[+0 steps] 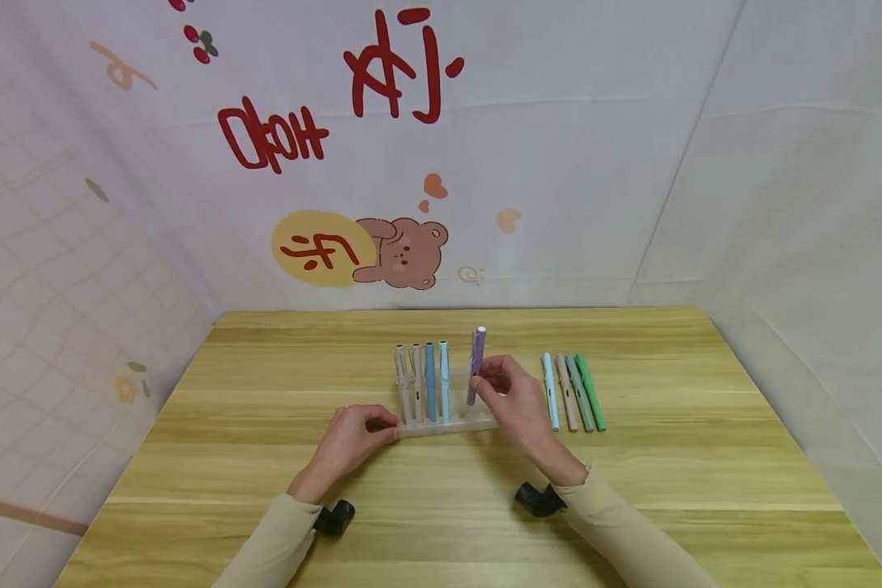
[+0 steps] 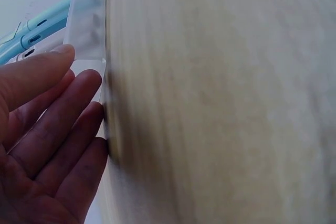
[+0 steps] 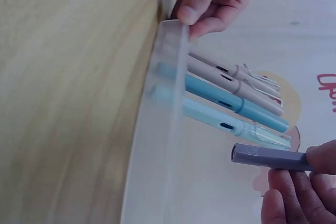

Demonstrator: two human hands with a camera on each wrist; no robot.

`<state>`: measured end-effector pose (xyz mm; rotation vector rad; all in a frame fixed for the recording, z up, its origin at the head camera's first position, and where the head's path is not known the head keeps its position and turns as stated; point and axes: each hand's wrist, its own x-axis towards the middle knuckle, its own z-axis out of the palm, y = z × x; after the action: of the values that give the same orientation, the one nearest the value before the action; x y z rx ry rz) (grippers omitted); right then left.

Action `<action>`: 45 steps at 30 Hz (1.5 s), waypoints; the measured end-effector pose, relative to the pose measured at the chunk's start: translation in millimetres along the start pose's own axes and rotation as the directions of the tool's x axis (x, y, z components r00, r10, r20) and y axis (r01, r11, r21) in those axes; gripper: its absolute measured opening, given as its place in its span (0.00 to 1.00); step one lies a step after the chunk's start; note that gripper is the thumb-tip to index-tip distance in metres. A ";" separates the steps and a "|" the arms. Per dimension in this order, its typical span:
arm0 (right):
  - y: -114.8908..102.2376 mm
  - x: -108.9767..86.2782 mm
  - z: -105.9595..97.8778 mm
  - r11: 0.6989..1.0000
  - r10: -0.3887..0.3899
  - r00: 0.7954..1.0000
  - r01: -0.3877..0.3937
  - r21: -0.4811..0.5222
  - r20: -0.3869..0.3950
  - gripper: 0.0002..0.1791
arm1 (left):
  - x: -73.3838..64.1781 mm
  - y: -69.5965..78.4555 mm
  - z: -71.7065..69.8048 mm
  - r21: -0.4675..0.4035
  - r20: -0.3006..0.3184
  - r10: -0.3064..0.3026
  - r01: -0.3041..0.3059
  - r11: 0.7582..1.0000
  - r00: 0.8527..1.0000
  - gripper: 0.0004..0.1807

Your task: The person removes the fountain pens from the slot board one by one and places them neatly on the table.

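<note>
My right hand (image 1: 516, 402) pinches a purple pen (image 1: 478, 359) between thumb and fingers. In the head view the pen is upright, above the right part of a frosted clear pen stand (image 1: 448, 426); in the right wrist view its lower end (image 3: 252, 156) is apart from the stand. My left hand (image 1: 354, 437) holds the stand's left end, thumb at the front corner (image 3: 176, 24). Several pens stand in a row there: two pinkish-beige pens (image 1: 416, 384), a blue pen (image 1: 431, 380) and a light blue pen (image 1: 444, 380).
Right of the stand, a light blue pen (image 1: 550, 392), a pinkish-beige pen (image 1: 567, 392), a grey-green pen (image 1: 581, 394) and a green pen (image 1: 591, 394) lie side by side on the wooden table (image 1: 441, 506). A printed white cloth (image 1: 573, 163) hangs behind.
</note>
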<state>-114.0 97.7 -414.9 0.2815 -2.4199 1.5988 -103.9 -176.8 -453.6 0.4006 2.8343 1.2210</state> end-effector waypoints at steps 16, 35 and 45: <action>-3.1 3.0 -22.3 1.000 -0.003 1.000 0.004 0.024 -0.025 0.11 | 3.6 1.1 0.8 -0.002 -0.006 -0.009 0.009 1.000 1.000 0.02; -3.5 -3.9 -46.0 1.000 -0.003 0.999 0.003 0.004 -0.047 0.12 | 2.5 0.6 1.6 -0.002 -0.001 -0.023 0.023 1.000 1.000 0.02; 0.7 -6.5 -61.3 1.000 -0.012 0.999 0.011 -0.029 -0.043 0.12 | 2.8 0.0 1.5 -0.001 0.006 -0.019 0.019 1.000 1.000 0.02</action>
<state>-102.9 154.6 -394.1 0.2529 -2.4019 1.5478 -106.4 -175.1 -454.4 0.3750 2.8258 1.2164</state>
